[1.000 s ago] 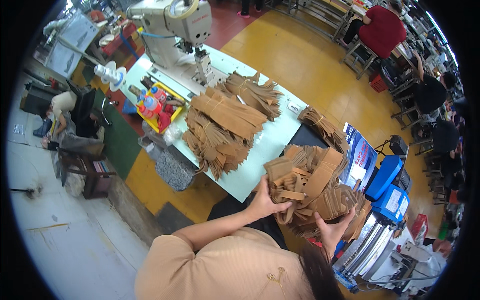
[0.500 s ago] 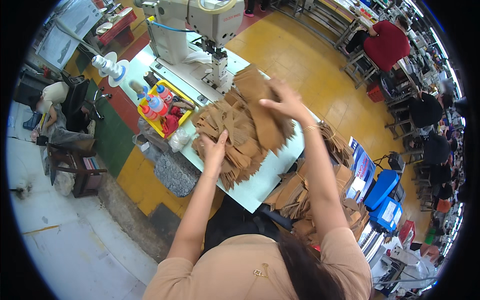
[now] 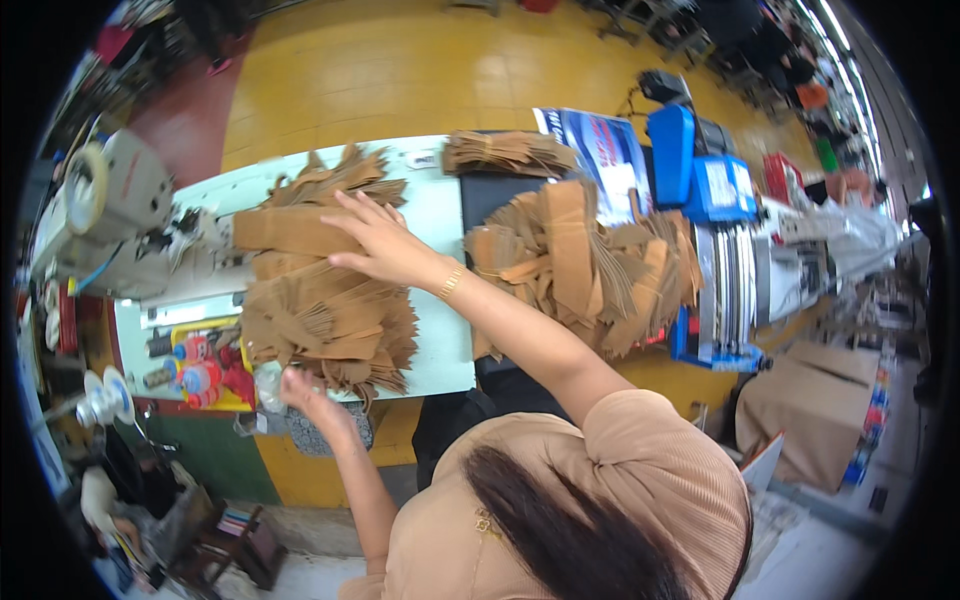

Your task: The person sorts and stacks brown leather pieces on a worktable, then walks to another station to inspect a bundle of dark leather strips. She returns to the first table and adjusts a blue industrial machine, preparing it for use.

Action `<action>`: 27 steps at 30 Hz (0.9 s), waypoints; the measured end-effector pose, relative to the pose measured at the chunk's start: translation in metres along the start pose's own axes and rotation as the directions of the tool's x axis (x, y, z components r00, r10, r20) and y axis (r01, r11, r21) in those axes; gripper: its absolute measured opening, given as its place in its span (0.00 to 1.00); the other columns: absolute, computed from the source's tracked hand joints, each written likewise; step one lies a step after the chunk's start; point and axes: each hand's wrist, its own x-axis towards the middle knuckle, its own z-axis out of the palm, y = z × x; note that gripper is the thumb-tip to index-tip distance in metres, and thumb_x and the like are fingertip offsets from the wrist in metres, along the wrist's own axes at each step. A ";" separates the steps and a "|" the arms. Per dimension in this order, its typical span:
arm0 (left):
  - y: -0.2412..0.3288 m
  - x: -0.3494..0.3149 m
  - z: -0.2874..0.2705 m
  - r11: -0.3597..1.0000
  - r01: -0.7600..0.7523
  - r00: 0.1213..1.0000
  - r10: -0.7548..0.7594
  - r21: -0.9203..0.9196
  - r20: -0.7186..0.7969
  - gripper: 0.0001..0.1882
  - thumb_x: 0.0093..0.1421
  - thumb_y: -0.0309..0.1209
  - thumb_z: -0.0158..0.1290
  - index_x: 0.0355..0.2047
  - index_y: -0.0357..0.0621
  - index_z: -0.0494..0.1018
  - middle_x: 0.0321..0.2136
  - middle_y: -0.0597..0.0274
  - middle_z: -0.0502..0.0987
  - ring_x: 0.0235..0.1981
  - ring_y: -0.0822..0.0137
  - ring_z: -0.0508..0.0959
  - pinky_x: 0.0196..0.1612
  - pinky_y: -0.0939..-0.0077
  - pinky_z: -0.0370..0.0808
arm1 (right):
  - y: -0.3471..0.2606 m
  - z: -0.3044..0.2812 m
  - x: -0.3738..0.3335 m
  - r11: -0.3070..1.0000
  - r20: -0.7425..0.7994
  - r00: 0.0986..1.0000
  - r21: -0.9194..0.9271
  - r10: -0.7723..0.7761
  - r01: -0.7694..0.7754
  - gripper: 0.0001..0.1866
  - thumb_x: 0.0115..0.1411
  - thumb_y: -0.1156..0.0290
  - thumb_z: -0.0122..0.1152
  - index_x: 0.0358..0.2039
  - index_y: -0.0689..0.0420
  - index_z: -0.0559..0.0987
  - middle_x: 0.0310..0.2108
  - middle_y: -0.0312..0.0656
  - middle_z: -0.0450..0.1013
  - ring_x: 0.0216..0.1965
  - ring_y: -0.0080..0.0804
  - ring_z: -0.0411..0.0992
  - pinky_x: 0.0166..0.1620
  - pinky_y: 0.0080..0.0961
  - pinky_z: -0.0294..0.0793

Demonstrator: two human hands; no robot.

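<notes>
A tan, ribbed, short-sleeved top (image 3: 655,445); a gold bracelet (image 3: 451,282) at the right wrist; a gold openwork pendant (image 3: 484,521).

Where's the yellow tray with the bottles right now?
In the head view, the yellow tray is at the left, by the near edge of the pale green table, just left of the brown strip pile.

A white sewing machine (image 3: 120,205) stands at the left end of a pale green counter (image 3: 442,335). Nearer the viewer, a yellow tray (image 3: 208,324) holds small reddish bottles (image 3: 202,382), with white thread spools (image 3: 105,400) to its left. To the right, a blue-and-white poster (image 3: 605,150) lies beside a blue machine (image 3: 722,190). Yellow floor tiles (image 3: 400,75) stretch beyond.
</notes>
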 end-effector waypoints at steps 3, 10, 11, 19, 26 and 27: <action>0.026 -0.014 0.003 0.939 -0.306 0.951 0.310 0.155 -0.005 0.20 0.69 0.42 0.43 0.51 0.40 0.59 0.45 0.57 0.63 0.45 0.65 0.66 0.50 0.64 0.65 | 0.028 -0.065 -0.076 0.998 -0.151 0.987 -0.045 -0.053 0.046 0.28 0.59 0.52 0.61 0.57 0.50 0.70 0.65 0.49 0.58 0.67 0.47 0.53 0.65 0.46 0.54; 0.004 -0.078 0.127 0.882 -0.469 0.632 0.308 0.035 0.711 0.24 0.60 0.33 0.57 0.55 0.40 0.66 0.49 0.54 0.68 0.47 0.65 0.71 0.51 0.69 0.69 | 0.102 -0.173 -0.189 0.709 -0.493 0.681 -0.169 0.540 -0.685 0.47 0.53 0.41 0.62 0.64 0.57 0.56 0.44 0.64 0.71 0.50 0.60 0.69 0.54 0.45 0.68; -0.010 -0.084 0.156 0.815 -0.555 0.597 0.250 0.167 0.762 0.32 0.58 0.37 0.60 0.59 0.38 0.62 0.53 0.48 0.67 0.51 0.59 0.70 0.53 0.64 0.68 | 0.107 -0.169 -0.189 0.632 -0.394 0.623 -0.124 0.676 -0.765 0.52 0.51 0.36 0.61 0.67 0.53 0.52 0.44 0.67 0.71 0.51 0.63 0.68 0.56 0.49 0.65; -0.057 -0.109 0.249 0.729 -0.314 0.786 -0.159 0.607 0.597 0.46 0.45 0.48 0.66 0.56 0.36 0.57 0.52 0.35 0.64 0.55 0.41 0.66 0.57 0.54 0.66 | 0.100 -0.128 -0.174 0.766 -0.409 0.752 -0.173 0.516 -0.620 0.54 0.42 0.56 0.71 0.67 0.49 0.52 0.52 0.64 0.66 0.56 0.58 0.64 0.61 0.53 0.58; -0.068 -0.114 0.221 0.933 -0.203 0.758 -0.042 0.297 0.651 0.40 0.46 0.35 0.67 0.52 0.36 0.55 0.48 0.45 0.68 0.51 0.55 0.72 0.55 0.66 0.67 | 0.080 -0.152 -0.194 0.944 -0.433 0.839 0.182 0.329 -0.276 0.57 0.42 0.68 0.73 0.67 0.56 0.46 0.56 0.57 0.63 0.59 0.50 0.63 0.61 0.39 0.64; -0.069 -0.118 0.214 0.947 -0.194 0.762 -0.020 0.257 0.647 0.39 0.46 0.35 0.67 0.51 0.37 0.55 0.48 0.45 0.68 0.51 0.56 0.72 0.55 0.66 0.67 | 0.078 -0.155 -0.194 0.951 -0.431 0.850 0.197 0.303 -0.239 0.57 0.42 0.68 0.73 0.67 0.55 0.45 0.56 0.56 0.63 0.59 0.48 0.63 0.61 0.39 0.64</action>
